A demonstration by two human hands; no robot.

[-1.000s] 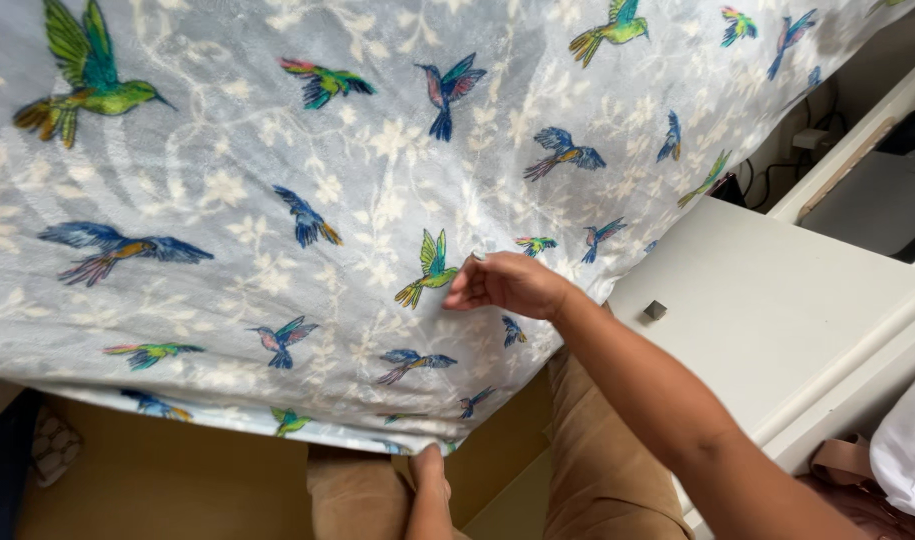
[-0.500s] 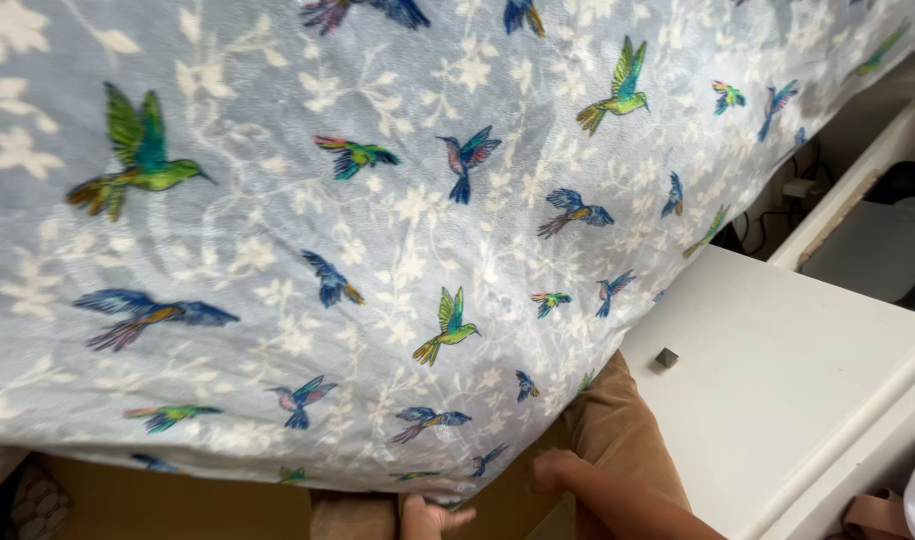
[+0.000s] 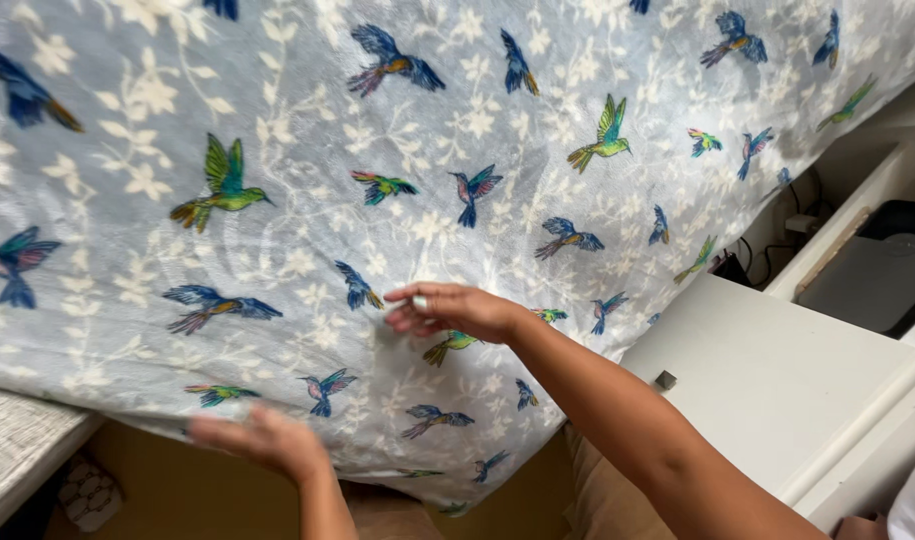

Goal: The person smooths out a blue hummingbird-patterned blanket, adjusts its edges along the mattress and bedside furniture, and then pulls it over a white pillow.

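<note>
i'm mid-smoothing the bird-print blanket, right hand flat with fingers loose on it, left hand blurred below, grip unclear, next probably a careful edge tug

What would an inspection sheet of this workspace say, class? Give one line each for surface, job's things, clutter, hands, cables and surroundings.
Surface: bed covered by a pale blue floral blanket printed with colourful hummingbirds, draped over the edge.
Job's things: the blanket only.
Clutter: small dark square object on the white cabinet top.
Hands: right hand open, fingers on the blanket; left hand blurred, near the blanket's lower edge, grip unclear.
Cables: dark cables in the gap behind the cabinet.
Surroundings: black and grey device at right; tan floor below.
</note>
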